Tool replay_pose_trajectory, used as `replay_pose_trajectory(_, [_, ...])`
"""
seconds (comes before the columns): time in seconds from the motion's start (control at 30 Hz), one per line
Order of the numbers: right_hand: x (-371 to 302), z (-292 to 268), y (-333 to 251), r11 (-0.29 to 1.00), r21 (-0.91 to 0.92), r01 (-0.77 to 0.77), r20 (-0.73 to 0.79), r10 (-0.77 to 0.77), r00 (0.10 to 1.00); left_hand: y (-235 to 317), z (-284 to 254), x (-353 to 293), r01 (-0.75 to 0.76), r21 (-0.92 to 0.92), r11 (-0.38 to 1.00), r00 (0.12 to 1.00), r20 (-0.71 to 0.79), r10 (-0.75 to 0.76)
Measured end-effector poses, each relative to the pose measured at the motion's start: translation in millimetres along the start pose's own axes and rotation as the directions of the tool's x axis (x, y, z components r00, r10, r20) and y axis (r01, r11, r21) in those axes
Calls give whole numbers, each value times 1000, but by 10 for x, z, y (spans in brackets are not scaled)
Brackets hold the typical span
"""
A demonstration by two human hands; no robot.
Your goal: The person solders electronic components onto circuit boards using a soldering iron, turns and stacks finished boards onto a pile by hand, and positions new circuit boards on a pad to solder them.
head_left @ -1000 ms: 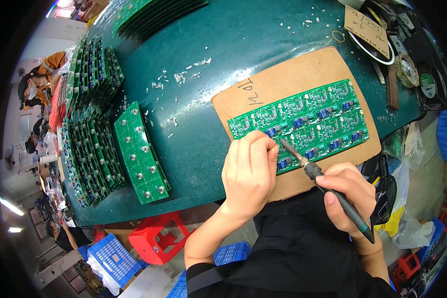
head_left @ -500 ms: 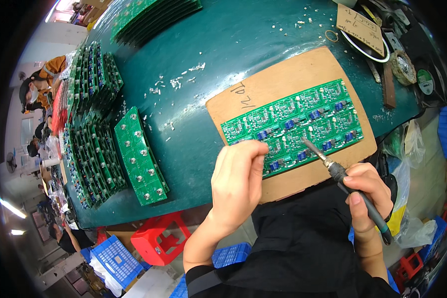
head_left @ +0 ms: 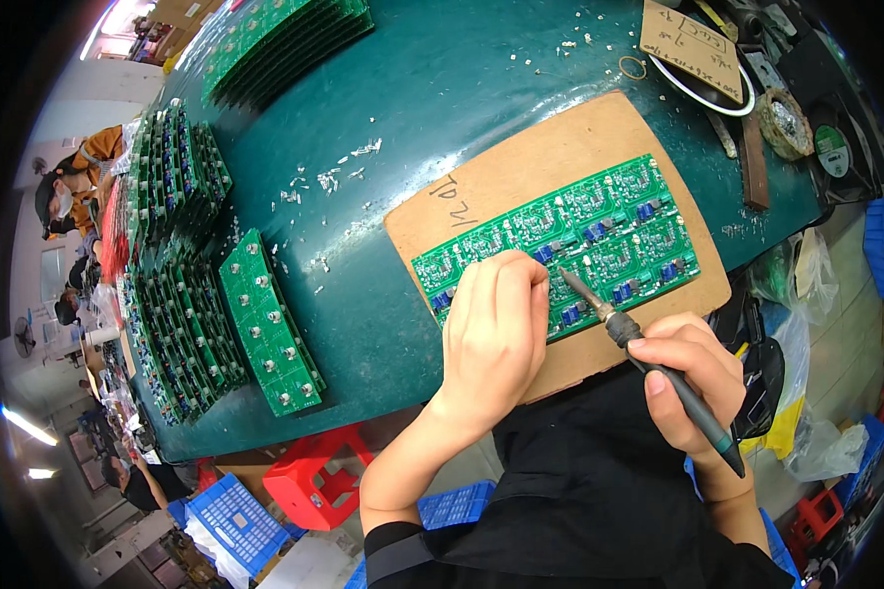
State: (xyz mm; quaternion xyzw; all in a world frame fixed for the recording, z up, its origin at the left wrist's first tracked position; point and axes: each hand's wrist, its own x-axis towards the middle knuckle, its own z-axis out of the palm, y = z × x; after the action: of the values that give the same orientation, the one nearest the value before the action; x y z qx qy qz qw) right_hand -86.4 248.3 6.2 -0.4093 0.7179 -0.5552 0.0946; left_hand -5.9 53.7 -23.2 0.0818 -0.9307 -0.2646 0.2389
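Observation:
A green circuit board panel (head_left: 614, 263), with rows of blue parts and small components, lies on a sheet of brown cardboard (head_left: 580, 137). Over the panel's left half is my left hand (head_left: 496, 339), thumb and fingertips pinched together near the blue parts; whatever they hold is hidden. My right hand (head_left: 697, 378) grips a soldering iron (head_left: 692, 404) by its dark handle. The iron's metal tip points up and left, at the middle of the panel beside my left fingertips. Whether the tip touches the board, I cannot tell.
Stacked circuit boards (head_left: 182, 324) stand along the green table's left side, near a separate board pair (head_left: 265, 334). Another stack (head_left: 285, 44) stands at the far edge. Clipped bits (head_left: 329, 180) lie scattered. A bowl (head_left: 702, 93) with a cardboard note sits at far right.
The view has shifted, so the table's things appear farther left. My left hand has moved right along the panel, and the iron's tip is now closer to its fingertips.

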Motion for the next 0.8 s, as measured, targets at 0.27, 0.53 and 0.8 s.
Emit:
replay_pose_trajectory(0.27, [-12, -82, 28, 998, -31, 55, -7, -56, 998, 93, 15, 41, -9, 113, 994, 1000, -13, 11])
replay_pose_trajectory(0.53, [12, -128, 89, 999, 12, 53, -15, -52, 999, 134, 70, 44, -71, 304, 950, 997, 14, 70])
replay_pose_trajectory(0.8, [-104, -363, 118, 1000, 14, -22, -103, 23, 994, 138, -176, 113, -6, 63, 998, 995, 104, -1])
